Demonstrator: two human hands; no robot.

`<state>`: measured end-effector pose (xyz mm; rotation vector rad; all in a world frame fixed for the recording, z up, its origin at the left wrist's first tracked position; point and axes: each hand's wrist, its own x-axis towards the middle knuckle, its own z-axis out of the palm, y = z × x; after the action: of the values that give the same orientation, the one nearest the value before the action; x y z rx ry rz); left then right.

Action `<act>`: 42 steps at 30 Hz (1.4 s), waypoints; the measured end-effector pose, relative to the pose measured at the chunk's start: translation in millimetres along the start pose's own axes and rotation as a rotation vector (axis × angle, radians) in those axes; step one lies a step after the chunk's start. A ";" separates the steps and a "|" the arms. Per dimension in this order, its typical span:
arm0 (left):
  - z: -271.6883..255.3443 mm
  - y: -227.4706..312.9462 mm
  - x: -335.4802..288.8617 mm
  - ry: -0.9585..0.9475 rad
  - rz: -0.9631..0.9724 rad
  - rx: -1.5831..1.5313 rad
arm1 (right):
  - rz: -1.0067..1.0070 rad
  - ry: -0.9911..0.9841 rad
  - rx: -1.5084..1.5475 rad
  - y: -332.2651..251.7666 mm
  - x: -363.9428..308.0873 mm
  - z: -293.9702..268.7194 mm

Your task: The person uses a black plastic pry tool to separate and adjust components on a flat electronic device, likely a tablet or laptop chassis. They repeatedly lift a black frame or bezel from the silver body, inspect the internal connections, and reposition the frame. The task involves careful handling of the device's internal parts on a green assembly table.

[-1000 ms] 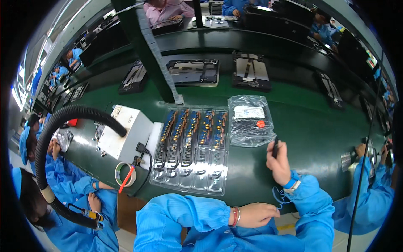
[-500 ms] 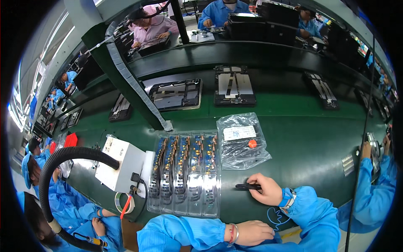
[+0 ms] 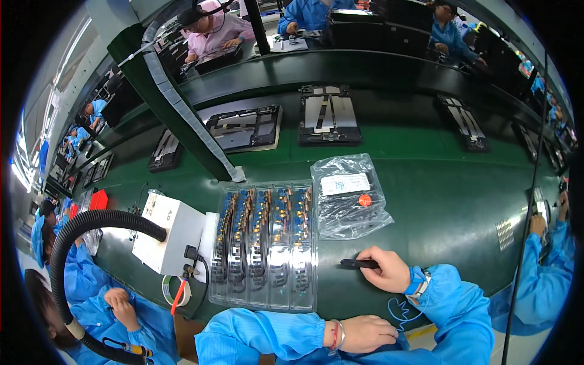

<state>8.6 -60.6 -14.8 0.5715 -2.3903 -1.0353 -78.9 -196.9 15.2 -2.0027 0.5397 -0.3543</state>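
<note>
My right hand (image 3: 385, 269) is closed around a slim black pen-like tool (image 3: 360, 263), held just above the green bench and pointing left. Its exact kind is too small to tell. My left hand (image 3: 368, 333) rests palm down near the bench's front edge, fingers stretched out and nothing in it. Left of my right hand lies a clear plastic tray (image 3: 281, 301) with rows of small blue, gold and black cable parts. Beyond my right hand is a clear plastic bag (image 3: 351, 213) with a white label and an orange dot, dark contents inside.
Left of the tray stands a white box (image 3: 168, 234) with a black corrugated hose (image 3: 91, 220). A tape roll (image 3: 166, 292) sits beside it. Opened tablets (image 3: 330, 115) line the far strip, behind a green post (image 3: 176, 103). Co-workers sit on both sides. A blue coiled cord (image 3: 401, 310) hangs from my right wrist.
The whole view has shifted slightly, so bench items appear higher and a little further left. My hands stay nearly in place. The left co-worker's hands are now raised together.
</note>
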 end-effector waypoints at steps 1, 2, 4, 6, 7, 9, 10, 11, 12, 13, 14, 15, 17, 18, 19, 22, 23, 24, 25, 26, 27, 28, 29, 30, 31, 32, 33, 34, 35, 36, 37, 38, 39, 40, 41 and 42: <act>0.9 -0.2 -0.4 0.005 0.000 0.000 | -0.011 -0.005 -0.004 0.0 0.2 0.0; 1.5 -0.2 -0.6 0.009 0.000 0.000 | -0.037 0.000 -0.013 0.0 0.5 0.0; 0.2 -0.2 -0.1 0.001 0.006 0.004 | -0.088 0.010 -0.031 0.1 1.3 0.1; 0.9 -0.3 -0.2 -0.002 0.006 0.003 | -0.060 -0.019 -0.043 -3.0 2.0 -1.8; 1.3 -0.5 0.0 -0.004 0.005 0.000 | -0.046 -0.032 -0.050 -4.2 1.9 -2.7; 0.5 0.0 0.1 -0.006 0.006 0.000 | -0.084 -0.014 -0.059 -0.7 2.1 -1.0; -1.3 0.8 0.2 -0.005 0.008 0.002 | -0.102 -0.005 -0.064 0.6 2.0 -0.4; -2.2 1.3 0.2 -0.005 0.011 0.004 | -0.095 -0.008 -0.061 0.3 1.7 -0.5; -1.7 1.0 0.2 -0.007 0.011 0.004 | -0.089 -0.012 -0.059 -0.3 1.5 -0.9; -1.0 0.4 0.2 -0.008 0.011 0.005 | -0.083 -0.015 -0.056 -0.8 1.5 -1.3; -0.5 0.2 0.1 -0.010 0.011 0.006 | -0.088 -0.013 -0.057 -1.1 1.6 -1.3; -0.7 0.5 0.1 -0.011 0.011 0.006 | -0.093 -0.011 -0.059 -1.5 1.9 -1.2; -1.8 0.7 0.3 -0.014 0.011 0.005 | -0.089 -0.017 -0.061 -2.0 2.1 -1.6; -1.3 0.3 0.1 -0.009 0.012 0.002 | -0.079 -0.026 -0.062 -2.4 2.0 -1.9; -0.7 -0.4 -0.1 -0.006 0.012 -0.001 | -0.071 -0.034 -0.063 -2.9 2.0 -2.3; 0.7 0.0 -0.1 -0.005 0.010 0.010 | -0.075 -0.024 -0.064 -3.7 2.0 -2.6; 1.0 0.2 -0.2 -0.007 0.008 0.016 | -0.073 -0.027 -0.063 -4.2 2.0 -2.6; 0.9 0.3 -0.2 -0.004 0.010 0.017 | -0.072 -0.030 -0.062 -4.8 2.1 -2.8; 0.8 0.3 -0.2 -0.002 0.012 0.017 | -0.070 -0.033 -0.060 -5.1 2.2 -2.8; 0.8 0.3 -0.3 0.000 0.014 0.017 | -0.078 -0.032 -0.062 -5.3 2.3 -2.9; 0.9 0.2 -0.5 -0.001 0.014 0.017 | -0.086 -0.031 -0.064 -5.5 2.5 -2.9; 1.1 -0.2 -0.6 -0.001 0.014 0.016 | -0.093 -0.030 -0.066 -5.4 2.5 -3.0; 1.3 -0.4 -0.7 -0.002 0.015 0.015 | -0.091 -0.031 -0.070 -5.3 2.5 -2.9; 1.0 -0.2 -0.7 -0.003 0.015 0.012 | -0.090 -0.033 -0.074 -5.3 2.5 -2.8; 0.1 0.1 -0.3 -0.005 0.015 0.009 | -0.089 -0.034 -0.078 -5.2 2.4 -2.9; -0.6 0.5 0.0 -0.006 0.016 0.006 | -0.087 -0.035 -0.072 -5.0 2.2 -2.8; -1.0 0.8 0.1 -0.005 0.016 0.003 | -0.085 -0.037 -0.065 -4.6 2.0 -2.7; -1.2 1.1 0.0 -0.004 0.017 0.001 | -0.084 -0.038 -0.058 -4.4 1.9 -2.5; -1.4 1.4 0.1 -0.003 0.018 0.000 | -0.084 -0.037 -0.061 -4.9 1.7 -2.7; -1.7 1.7 0.2 -0.002 0.018 0.000 | -0.084 -0.037 -0.064 -5.6 1.6 -3.0; -1.8 1.4 -0.1 0.002 0.019 -0.002 | -0.082 -0.038 -0.066 -5.7 1.8 -2.8; -1.6 1.2 -0.4 0.004 0.020 -0.003 | -0.086 -0.037 -0.070 -5.1 2.1 -2.3; -0.4 0.5 -0.8 0.009 0.021 0.001 | -0.090 -0.037 -0.074 -4.3 2.5 -1.6; 1.5 0.1 -0.7 0.012 0.024 0.007 | -0.095 -0.034 -0.078 -4.4 2.1 -1.6; 2.6 -0.2 -0.7 0.015 0.026 0.012 | -0.073 -0.043 -0.073 -4.7 1.6 -2.0; 2.7 -0.4 -0.8 0.019 0.032 0.017 | -0.051 -0.052 -0.068 -5.0 1.3 -2.6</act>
<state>7.8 -58.9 -16.9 0.5450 -2.3858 -0.9930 -77.8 -197.4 20.8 -2.0882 0.4746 -0.3182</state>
